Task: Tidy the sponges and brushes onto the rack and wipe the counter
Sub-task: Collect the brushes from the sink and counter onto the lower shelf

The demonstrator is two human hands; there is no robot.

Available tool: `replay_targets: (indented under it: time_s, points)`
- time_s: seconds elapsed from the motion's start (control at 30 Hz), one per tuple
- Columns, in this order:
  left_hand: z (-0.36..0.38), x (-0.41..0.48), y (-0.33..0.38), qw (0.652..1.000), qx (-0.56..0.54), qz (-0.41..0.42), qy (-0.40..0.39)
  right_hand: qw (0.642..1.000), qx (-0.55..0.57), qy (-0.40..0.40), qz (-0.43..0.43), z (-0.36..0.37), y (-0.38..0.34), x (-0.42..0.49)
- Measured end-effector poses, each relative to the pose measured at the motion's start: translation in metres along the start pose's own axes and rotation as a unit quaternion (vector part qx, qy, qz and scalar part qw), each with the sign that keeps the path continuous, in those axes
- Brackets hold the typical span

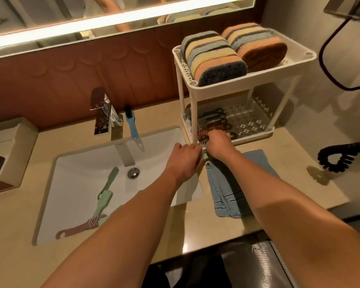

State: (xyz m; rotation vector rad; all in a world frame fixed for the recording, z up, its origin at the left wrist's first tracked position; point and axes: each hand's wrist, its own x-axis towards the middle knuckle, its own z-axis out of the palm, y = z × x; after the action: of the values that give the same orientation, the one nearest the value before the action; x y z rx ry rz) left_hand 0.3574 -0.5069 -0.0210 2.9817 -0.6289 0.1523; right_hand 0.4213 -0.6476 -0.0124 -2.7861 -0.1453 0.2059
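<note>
Two hands at perforated white rack, striped sponges above

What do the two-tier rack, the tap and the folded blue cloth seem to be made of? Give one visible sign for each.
Rack: probably white moulded plastic, matt, with perforated shelves.
Tap: looks like polished metal, with mirror-like reflections.
Blue cloth: woven fabric, soft folds and dark stripes.

A single head-worn wide-angle view looks steeply down and forward, close over the counter, with the sink at centre and the rack toward one o'clock.
</note>
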Motion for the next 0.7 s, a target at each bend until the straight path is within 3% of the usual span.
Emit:
replay_targets:
  time_s: [0.17, 0.53, 0.7]
  points:
    - [0.006, 0.003, 0.004, 1.0, -0.018, 0.004, 0.017, 0.997, -0.033, 0.066, 0.018, -0.001, 0.009, -0.009]
    - [0.0, 0.003, 0.007, 0.996, -0.019, 0.041, 0.07, 0.998, -0.054, 0.031, -0.002, -0.001, 0.013, -0.019]
    - [-0.001, 0.01, 0.01, 0.994, -0.073, 0.029, 0.071, 0.999, -0.008, 0.039, -0.036, -0.024, 0.01, -0.018]
